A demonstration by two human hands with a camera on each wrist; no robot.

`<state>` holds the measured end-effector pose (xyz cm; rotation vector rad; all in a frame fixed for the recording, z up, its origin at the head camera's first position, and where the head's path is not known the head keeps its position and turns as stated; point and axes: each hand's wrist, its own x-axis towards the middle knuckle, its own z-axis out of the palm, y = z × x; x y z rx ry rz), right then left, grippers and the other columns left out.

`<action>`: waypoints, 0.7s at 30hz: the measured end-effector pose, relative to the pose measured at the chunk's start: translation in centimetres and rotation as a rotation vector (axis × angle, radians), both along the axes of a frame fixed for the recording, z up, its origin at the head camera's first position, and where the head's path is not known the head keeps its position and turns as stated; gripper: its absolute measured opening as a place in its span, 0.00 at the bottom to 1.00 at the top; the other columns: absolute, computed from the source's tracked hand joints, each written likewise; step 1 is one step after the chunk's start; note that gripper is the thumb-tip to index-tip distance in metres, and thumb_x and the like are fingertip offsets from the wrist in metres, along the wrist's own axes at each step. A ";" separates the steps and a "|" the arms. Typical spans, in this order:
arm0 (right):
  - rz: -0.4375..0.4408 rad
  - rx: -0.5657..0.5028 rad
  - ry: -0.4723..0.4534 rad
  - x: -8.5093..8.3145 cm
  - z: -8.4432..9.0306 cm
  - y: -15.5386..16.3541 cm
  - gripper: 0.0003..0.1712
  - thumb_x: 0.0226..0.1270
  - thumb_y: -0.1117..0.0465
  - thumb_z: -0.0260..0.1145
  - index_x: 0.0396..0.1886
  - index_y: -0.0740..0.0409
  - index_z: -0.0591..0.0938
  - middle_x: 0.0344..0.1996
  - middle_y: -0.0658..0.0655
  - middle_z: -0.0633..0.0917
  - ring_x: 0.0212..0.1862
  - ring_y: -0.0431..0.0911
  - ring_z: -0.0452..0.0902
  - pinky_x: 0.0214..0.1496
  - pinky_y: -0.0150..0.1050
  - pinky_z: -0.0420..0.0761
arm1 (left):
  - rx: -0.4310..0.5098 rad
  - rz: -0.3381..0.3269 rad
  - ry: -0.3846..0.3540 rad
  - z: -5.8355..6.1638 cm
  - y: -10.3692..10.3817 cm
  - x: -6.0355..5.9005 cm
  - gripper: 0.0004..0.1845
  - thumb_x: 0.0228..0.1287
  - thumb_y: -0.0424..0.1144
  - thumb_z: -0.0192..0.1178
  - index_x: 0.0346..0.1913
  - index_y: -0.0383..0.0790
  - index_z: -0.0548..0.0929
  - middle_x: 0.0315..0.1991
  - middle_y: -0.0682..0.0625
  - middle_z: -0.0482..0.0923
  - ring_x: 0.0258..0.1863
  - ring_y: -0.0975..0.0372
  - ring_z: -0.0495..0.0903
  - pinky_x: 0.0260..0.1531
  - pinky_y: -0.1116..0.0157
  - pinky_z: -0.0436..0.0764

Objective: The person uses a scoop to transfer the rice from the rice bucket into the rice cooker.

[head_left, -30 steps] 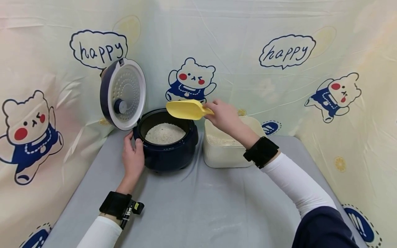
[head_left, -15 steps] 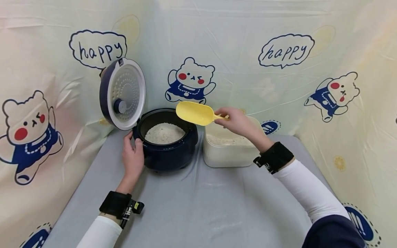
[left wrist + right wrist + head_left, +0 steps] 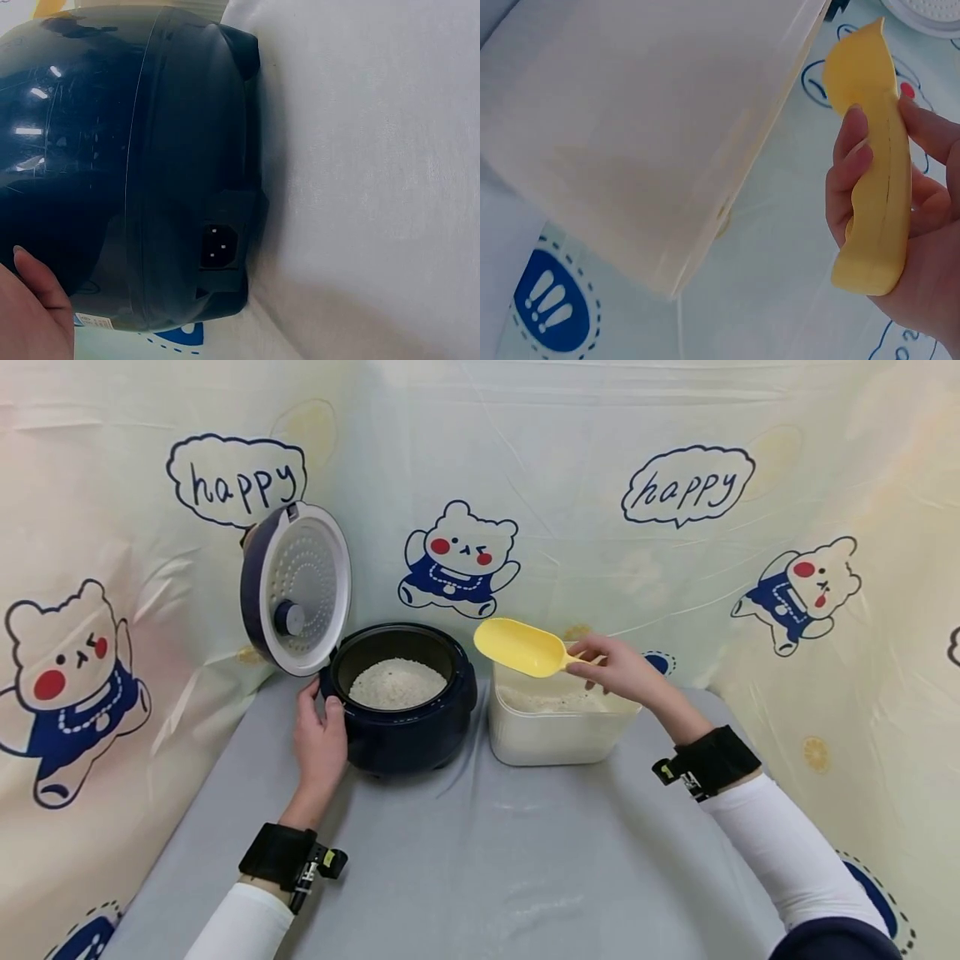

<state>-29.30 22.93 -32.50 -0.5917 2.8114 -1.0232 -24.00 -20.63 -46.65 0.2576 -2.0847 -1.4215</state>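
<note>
A dark blue rice cooker (image 3: 408,739) stands with its lid (image 3: 303,589) raised at the left; white rice (image 3: 397,683) lies in its pot. My left hand (image 3: 321,739) rests against the cooker's left side, thumb toward the front, fingers partly hidden behind it. In the left wrist view the thumb touches the dark shell near the power socket (image 3: 219,246). My right hand (image 3: 611,668) grips a yellow scoop (image 3: 521,647) by its handle. The scoop hangs over the cream rice bin (image 3: 555,739), its bowl pointing left and showing bare yellow inside. More rice (image 3: 551,700) lies in the bin.
Cooker and bin stand side by side, a narrow gap between them, on a table with a grey cloth (image 3: 510,860). A curtain (image 3: 570,485) printed with bears and lettering hangs close behind and on both sides. The raised lid leans near it.
My right hand has carried the scoop rightward and slightly down, from above the cooker's right rim to above the bin. The left hand, cooker and bin have stayed in place.
</note>
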 end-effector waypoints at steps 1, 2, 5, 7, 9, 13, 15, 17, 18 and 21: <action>-0.013 0.006 -0.007 0.1 -0.1 0.5 0.21 0.76 0.52 0.67 0.60 0.59 0.81 0.48 0.65 0.86 0.34 0.49 0.85 0.33 0.45 0.83 | 0.000 -0.002 -0.001 0.0 0.0 0.0 0.28 0.79 0.45 0.46 0.75 0.36 0.69 0.64 0.32 0.74 0.47 0.41 0.70 0.58 0.43 0.66; -0.027 0.012 -0.011 0.3 -0.2 1.0 0.20 0.76 0.51 0.67 0.59 0.58 0.81 0.47 0.65 0.87 0.34 0.49 0.85 0.33 0.45 0.83 | 0.002 -0.006 0.000 0.0 0.0 0.0 0.28 0.79 0.45 0.46 0.75 0.36 0.69 0.66 0.33 0.73 0.48 0.41 0.70 0.58 0.43 0.66; -0.045 0.031 -0.015 0.6 -0.3 2.4 0.21 0.76 0.52 0.67 0.58 0.60 0.81 0.47 0.65 0.87 0.33 0.49 0.85 0.31 0.44 0.82 | 0.007 -0.016 0.003 0.0 0.1 0.0 0.28 0.79 0.45 0.46 0.75 0.35 0.68 0.69 0.34 0.72 0.49 0.41 0.70 0.59 0.43 0.66; -0.043 0.045 -0.015 0.7 -0.3 3.2 0.21 0.76 0.53 0.67 0.59 0.61 0.80 0.47 0.66 0.88 0.33 0.50 0.85 0.30 0.43 0.81 | 0.010 -0.022 0.006 0.0 0.0 -0.1 0.28 0.79 0.44 0.46 0.75 0.35 0.68 0.71 0.35 0.70 0.50 0.41 0.70 0.60 0.43 0.65; -0.038 0.074 -0.018 0.8 -0.2 3.8 0.21 0.76 0.53 0.67 0.60 0.62 0.81 0.46 0.66 0.88 0.33 0.51 0.85 0.29 0.42 0.80 | 0.008 -0.021 0.009 -0.1 -0.1 -0.2 0.28 0.78 0.44 0.46 0.75 0.35 0.68 0.73 0.36 0.69 0.53 0.41 0.70 0.62 0.43 0.65; -0.025 0.149 -0.029 0.9 0.2 4.7 0.20 0.76 0.55 0.67 0.58 0.64 0.82 0.43 0.64 0.88 0.31 0.50 0.83 0.27 0.42 0.79 | 0.007 -0.015 0.012 -0.3 -0.1 -0.3 0.27 0.78 0.43 0.46 0.74 0.34 0.69 0.72 0.35 0.70 0.54 0.40 0.71 0.63 0.43 0.66; -0.015 0.201 -0.035 0.9 0.6 4.8 0.19 0.76 0.56 0.67 0.57 0.65 0.82 0.41 0.62 0.87 0.30 0.49 0.81 0.27 0.42 0.79 | 0.007 -0.012 0.014 -0.3 -0.1 -0.3 0.27 0.78 0.43 0.46 0.74 0.34 0.69 0.72 0.35 0.70 0.53 0.40 0.71 0.62 0.42 0.66; 0.002 0.258 -0.042 0.8 1.1 4.9 0.18 0.76 0.57 0.67 0.55 0.66 0.83 0.39 0.61 0.87 0.29 0.50 0.80 0.27 0.41 0.78 | 0.006 -0.010 0.015 -0.4 -0.1 -0.3 0.27 0.78 0.43 0.47 0.74 0.34 0.69 0.71 0.35 0.71 0.52 0.40 0.71 0.61 0.42 0.66; 0.010 0.288 -0.047 0.6 1.5 5.0 0.17 0.76 0.57 0.67 0.54 0.66 0.83 0.37 0.60 0.86 0.29 0.50 0.80 0.26 0.42 0.78 | 0.006 -0.010 0.014 -0.4 -0.1 -0.3 0.27 0.78 0.43 0.47 0.74 0.35 0.69 0.71 0.35 0.71 0.52 0.40 0.71 0.61 0.42 0.66; 0.051 0.379 -0.061 0.1 2.6 4.9 0.15 0.75 0.58 0.67 0.52 0.65 0.84 0.34 0.57 0.85 0.28 0.50 0.79 0.27 0.41 0.78 | 0.006 -0.006 0.012 -0.3 -0.1 -0.3 0.28 0.78 0.44 0.46 0.74 0.35 0.69 0.71 0.35 0.71 0.52 0.40 0.71 0.61 0.42 0.66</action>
